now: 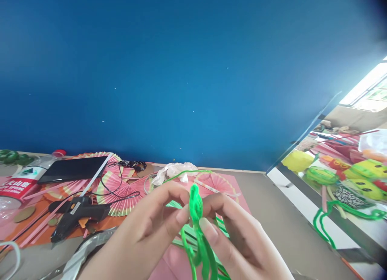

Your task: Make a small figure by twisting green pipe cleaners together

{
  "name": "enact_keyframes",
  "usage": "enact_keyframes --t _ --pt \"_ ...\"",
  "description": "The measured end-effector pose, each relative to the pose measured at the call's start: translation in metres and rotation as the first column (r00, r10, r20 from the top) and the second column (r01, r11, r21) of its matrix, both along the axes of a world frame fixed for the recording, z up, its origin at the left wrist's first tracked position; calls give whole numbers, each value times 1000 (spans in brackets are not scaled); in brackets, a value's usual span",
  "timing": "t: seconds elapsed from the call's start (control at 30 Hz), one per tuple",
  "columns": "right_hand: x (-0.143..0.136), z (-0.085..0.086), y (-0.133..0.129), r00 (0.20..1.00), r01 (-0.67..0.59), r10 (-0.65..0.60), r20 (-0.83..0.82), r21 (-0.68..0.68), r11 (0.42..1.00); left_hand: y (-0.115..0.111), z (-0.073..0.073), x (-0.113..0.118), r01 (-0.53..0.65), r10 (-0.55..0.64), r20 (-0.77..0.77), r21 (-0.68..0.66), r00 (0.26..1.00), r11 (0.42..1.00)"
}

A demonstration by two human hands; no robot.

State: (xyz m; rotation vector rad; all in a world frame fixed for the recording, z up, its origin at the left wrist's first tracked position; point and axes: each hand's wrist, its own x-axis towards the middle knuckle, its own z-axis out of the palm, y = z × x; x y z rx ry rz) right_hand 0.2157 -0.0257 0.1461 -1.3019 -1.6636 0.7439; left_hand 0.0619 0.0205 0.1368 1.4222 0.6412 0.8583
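A bundle of bright green fuzzy pipe cleaners point(196, 203) is held up in the middle, bent into a rounded loop at the top with several loose strands hanging below. My left hand point(154, 227) pinches it from the left, thumb and index finger closed at the loop. From the other side, my right hand point(232, 231) grips it just under the loop, its thumb toward me. Behind and beneath the hands lie more green strips point(189, 235) on a pink sheet point(172, 260); the hands partly cover them.
A black glue gun point(78, 211), a dark flat screen point(74, 169), a bottle point(26, 179) and pink paper fans point(123, 189) crowd the left. White crumpled plastic point(172, 171) lies by the blue partition point(181, 78). Yellow-green plush items point(365, 179) are beyond it at right.
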Motion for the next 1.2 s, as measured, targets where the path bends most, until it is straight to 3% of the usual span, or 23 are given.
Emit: enact_keyframes --t 0.2,0.37,0.57,0.8,1.03,1.2 --pt "0 -4 -4 969 126 -152 197 137 983 0 -2 -1 -141 165 -123 182 979 973" --pt "-1 -3 -3 969 141 -163 187 126 982 -4 -1 -3 -102 202 -291 325 935 940" --pt "1 3 0 999 44 -45 18 56 997 -3 2 -7 -67 329 -344 594 880 801" --pt "3 0 0 987 50 -49 150 -7 999 -6 1 -7 46 285 -425 620 859 783" --pt "4 -2 0 954 113 -131 271 81 990 -7 -5 1 44 430 -381 788 818 614" --pt "4 -8 -1 935 144 -195 297 184 972 -11 -9 2 65 430 -337 842 837 535"
